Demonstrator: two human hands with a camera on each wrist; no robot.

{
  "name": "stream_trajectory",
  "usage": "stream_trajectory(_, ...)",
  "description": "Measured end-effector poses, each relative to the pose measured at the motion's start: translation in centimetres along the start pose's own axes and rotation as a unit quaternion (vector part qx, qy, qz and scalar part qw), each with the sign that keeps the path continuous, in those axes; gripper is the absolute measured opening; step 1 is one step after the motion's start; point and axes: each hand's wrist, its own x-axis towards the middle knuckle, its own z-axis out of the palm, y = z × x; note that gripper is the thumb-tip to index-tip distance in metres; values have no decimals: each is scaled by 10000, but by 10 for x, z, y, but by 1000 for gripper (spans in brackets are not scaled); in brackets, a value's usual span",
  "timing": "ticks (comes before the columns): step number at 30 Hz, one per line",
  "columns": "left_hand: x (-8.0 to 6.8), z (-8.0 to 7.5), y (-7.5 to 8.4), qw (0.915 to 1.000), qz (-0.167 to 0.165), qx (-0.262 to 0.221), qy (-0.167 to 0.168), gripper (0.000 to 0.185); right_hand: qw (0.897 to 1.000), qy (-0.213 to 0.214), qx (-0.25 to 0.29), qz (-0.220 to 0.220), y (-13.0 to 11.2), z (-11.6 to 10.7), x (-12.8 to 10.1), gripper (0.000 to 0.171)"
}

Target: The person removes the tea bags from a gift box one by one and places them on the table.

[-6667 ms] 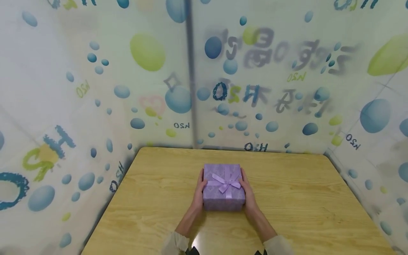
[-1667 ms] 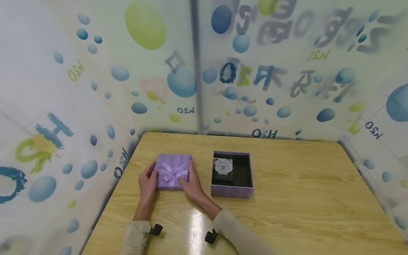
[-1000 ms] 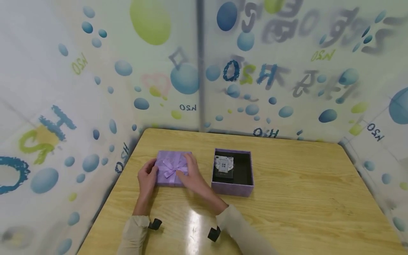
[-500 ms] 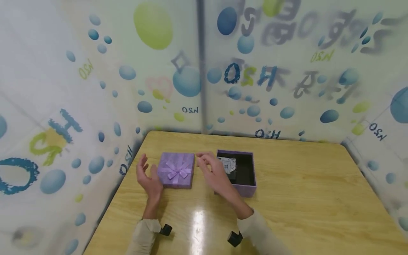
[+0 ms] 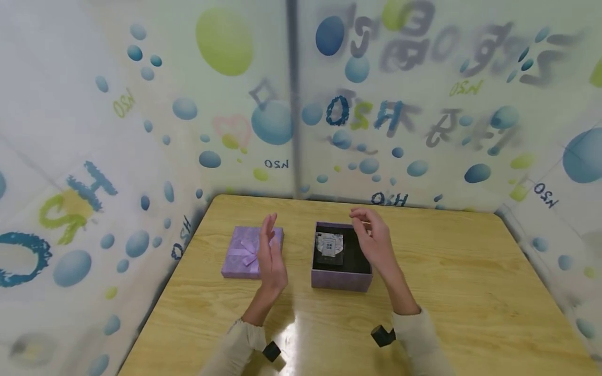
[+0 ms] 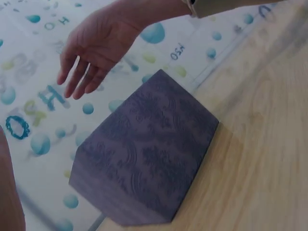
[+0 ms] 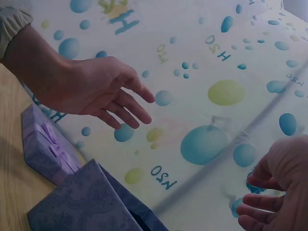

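In the head view a purple gift box base (image 5: 340, 281) stands uncovered on the table. Inside its black interior, at the left, lies a small dark packet with a silvery-white printed label (image 5: 330, 245). The purple lid (image 5: 237, 266) with its ribbon bow (image 5: 247, 252) lies flat to the left of the base. My left hand (image 5: 273, 261), fingers extended, is raised in front of the lid's right part and hides some of it. My right hand (image 5: 376, 241) hovers at the base's right edge, fingers loosely bent, holding nothing. Patterned box wall (image 6: 144, 149) fills the left wrist view's middle.
The wooden table (image 5: 447, 292) extends to the right and toward the front. Pale walls (image 5: 423, 62) printed with blue and green bubbles enclose it at the back and sides. Black wrist devices (image 5: 383, 336) hang near both cuffs.
Both hands have let go of the lid, which stays on the table at the left. They have moved right, the left hand toward the base, the right hand across to its right side.
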Motion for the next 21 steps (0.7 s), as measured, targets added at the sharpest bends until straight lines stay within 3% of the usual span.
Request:
stream_trajectory(4, 4, 23, 1, 9969, -599, -167, -474, 56, 9996, 83, -116, 241, 9, -15, -1, 22)
stream_trajectory(7, 5, 37, -2, 9891, -1213, -324, -766, 53, 9991, -61, -93, 416, 17, -20, -3, 23)
stream_trajectory(10, 2, 48, -4, 9719, -2054, -389, -1080, 51, 9975, -385, -63, 582, 23, -22, -3, 26)
stream_trajectory(14, -10, 58, -7, 9428, -2875, -329, -1653, 51, 9931, -922, -98, 725, 26, -23, -2, 34)
stream_trajectory(19, -18, 63, -9, 9157, -3292, -849, -2143, 67, 9839, -1514, -454, 834, 24, -19, -1, 42)
stream_trajectory(21, -18, 65, -10, 9098, -3357, -1012, -2220, 75, 9778, -1755, -704, 898, 25, -13, -2, 45)
